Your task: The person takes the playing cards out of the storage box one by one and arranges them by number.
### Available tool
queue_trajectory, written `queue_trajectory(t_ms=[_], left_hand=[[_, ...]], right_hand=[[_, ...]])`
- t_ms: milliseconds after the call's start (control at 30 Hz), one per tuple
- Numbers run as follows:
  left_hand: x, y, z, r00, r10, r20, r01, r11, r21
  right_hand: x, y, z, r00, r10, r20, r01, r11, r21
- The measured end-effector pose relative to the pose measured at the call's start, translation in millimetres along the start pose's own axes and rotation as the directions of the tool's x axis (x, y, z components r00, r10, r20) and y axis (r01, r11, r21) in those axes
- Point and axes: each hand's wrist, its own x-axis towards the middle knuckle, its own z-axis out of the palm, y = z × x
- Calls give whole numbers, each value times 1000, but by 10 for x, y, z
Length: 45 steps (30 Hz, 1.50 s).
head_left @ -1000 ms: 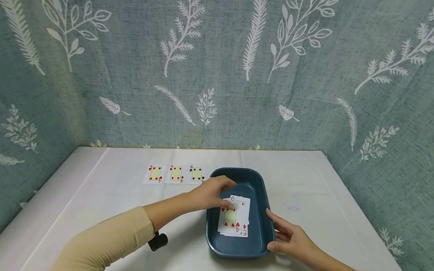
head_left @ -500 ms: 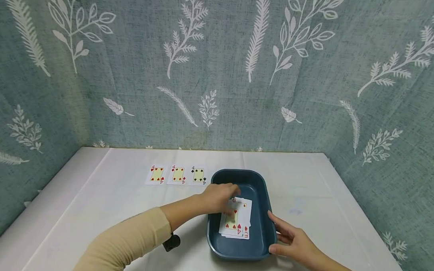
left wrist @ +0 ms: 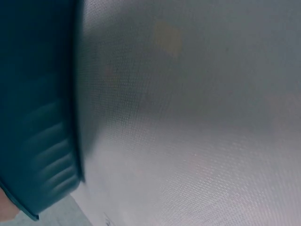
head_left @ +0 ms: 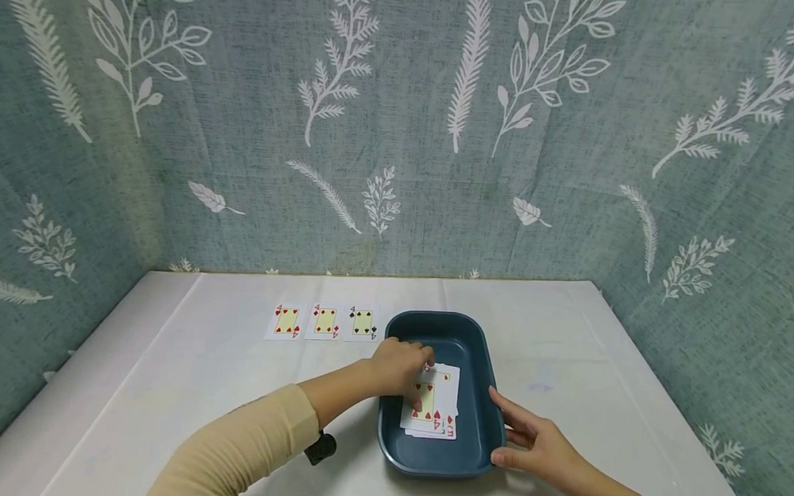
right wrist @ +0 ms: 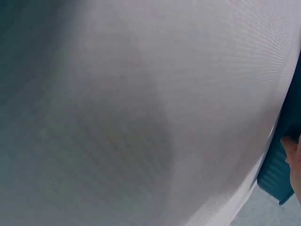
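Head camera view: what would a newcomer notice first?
Probably the dark blue tray, just right of centre, with playing cards inside; the left grip is at the cards, the right grip on the tray's right side. Next, three fours lie in a row on the white table, left of the tray. Behind rises the leaf-patterned backdrop.

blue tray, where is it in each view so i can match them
Head: the blue tray sits just right of center, lower half.
Left wrist: along the left edge, cut off.
Right wrist: at the right edge, cut off.
Shared landmark: the white cloth.
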Motion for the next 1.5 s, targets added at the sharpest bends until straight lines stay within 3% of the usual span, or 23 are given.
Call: queue_trajectory(t_ms=[233,667,933,1167,1267,1367,1500], left_hand=[[-12,-1,-2,1000,-3,1,3,1000,-7],[-23,-10,-11,998,22,-66,-28,994,-103],[-41,-16,-13,992,55,-111,-66,993,-94],[-49,-25,-27,989,61,-133,-86,978,-191],[-47,-46,-53,991,57,-119,-88,957,-277],[-29,-80,-96,994,48,-97,-82,919,-386],[12,-155,-160,995,54,-87,-95,811,-578]], right_hand=[[-8,-14,6,1000,10,3,-10,1000,-3],[-11,-8,5,999,41,-20,-41,999,-12],[3,0,14,996,74,-40,-75,997,-19],[6,3,3,999,47,-27,-47,999,-13],[3,-4,0,1000,26,-17,-26,1000,-5],[-1,-16,5,1000,12,-6,-12,1000,2],[-3,-29,9,999,47,-15,-47,999,-4]])
